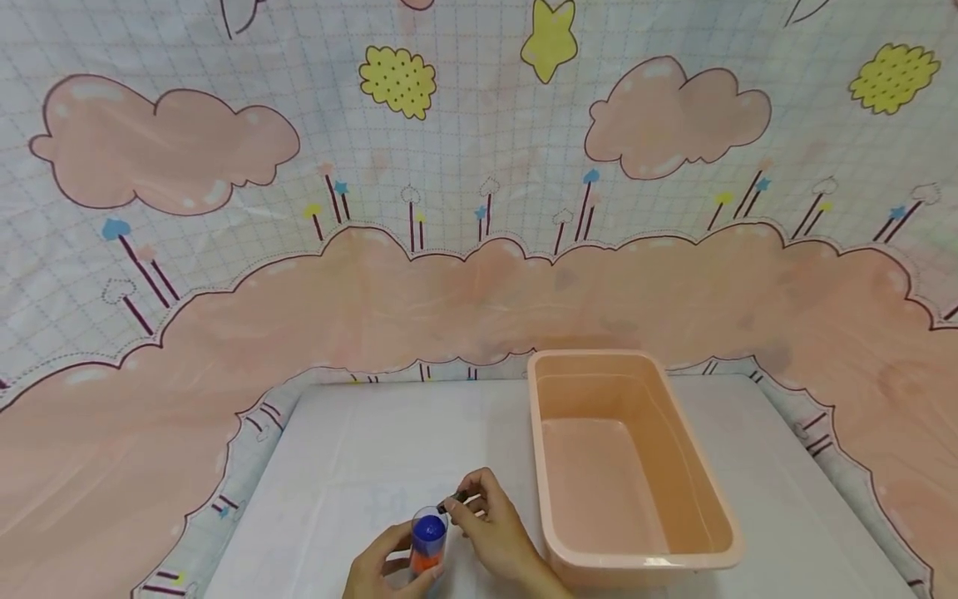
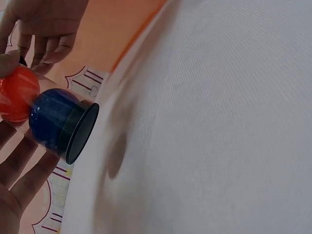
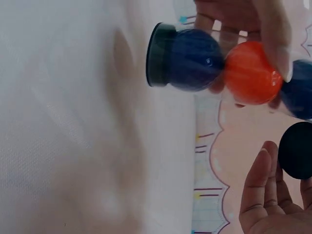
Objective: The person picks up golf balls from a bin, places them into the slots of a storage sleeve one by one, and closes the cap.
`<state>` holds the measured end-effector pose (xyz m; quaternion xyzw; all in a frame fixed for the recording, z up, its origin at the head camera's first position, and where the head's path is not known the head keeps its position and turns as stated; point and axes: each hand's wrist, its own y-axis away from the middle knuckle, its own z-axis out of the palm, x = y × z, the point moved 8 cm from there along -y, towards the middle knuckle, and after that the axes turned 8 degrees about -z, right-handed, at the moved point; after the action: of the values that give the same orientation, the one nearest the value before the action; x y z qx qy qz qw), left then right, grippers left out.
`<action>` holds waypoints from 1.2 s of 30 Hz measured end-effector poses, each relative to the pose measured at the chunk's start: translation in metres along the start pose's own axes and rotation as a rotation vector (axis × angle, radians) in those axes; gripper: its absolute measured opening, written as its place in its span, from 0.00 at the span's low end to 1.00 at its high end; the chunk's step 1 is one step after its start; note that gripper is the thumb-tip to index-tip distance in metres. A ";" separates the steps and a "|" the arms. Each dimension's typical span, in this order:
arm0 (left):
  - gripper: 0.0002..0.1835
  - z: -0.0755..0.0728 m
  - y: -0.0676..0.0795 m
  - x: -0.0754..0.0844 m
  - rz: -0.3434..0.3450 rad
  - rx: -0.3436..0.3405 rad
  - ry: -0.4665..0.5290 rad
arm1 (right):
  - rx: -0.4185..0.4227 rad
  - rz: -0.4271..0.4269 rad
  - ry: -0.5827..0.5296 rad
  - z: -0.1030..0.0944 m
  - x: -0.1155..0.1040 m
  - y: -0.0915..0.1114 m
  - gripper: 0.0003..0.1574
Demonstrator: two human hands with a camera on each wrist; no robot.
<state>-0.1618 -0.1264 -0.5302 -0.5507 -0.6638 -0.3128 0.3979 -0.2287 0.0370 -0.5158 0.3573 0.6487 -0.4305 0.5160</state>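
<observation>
My left hand grips a clear tube and holds it above the table. Inside sit a blue ball at the bottom, an orange ball in the middle and another blue ball near the top. A black base closes the tube's lower end. Beside the tube's upper rim, my right hand pinches a round black cap by its edge. The cap is tilted and apart from the tube in the right wrist view.
A peach plastic basin stands on the white table, just right of my right hand. A patterned cloth with clouds and stars hangs behind the table and along both sides.
</observation>
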 end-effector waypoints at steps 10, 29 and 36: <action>0.29 0.002 -0.004 -0.001 0.019 0.012 0.048 | -0.014 -0.034 -0.053 -0.002 -0.017 0.003 0.14; 0.30 -0.001 -0.007 0.005 0.083 0.050 0.077 | -0.138 -0.207 0.022 0.008 -0.030 0.011 0.20; 0.28 0.002 -0.007 0.005 0.045 0.039 0.071 | -0.135 -0.174 0.041 0.010 -0.027 0.012 0.21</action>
<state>-0.1692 -0.1239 -0.5264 -0.5461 -0.6429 -0.3101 0.4386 -0.2084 0.0320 -0.4924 0.2727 0.7153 -0.4215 0.4862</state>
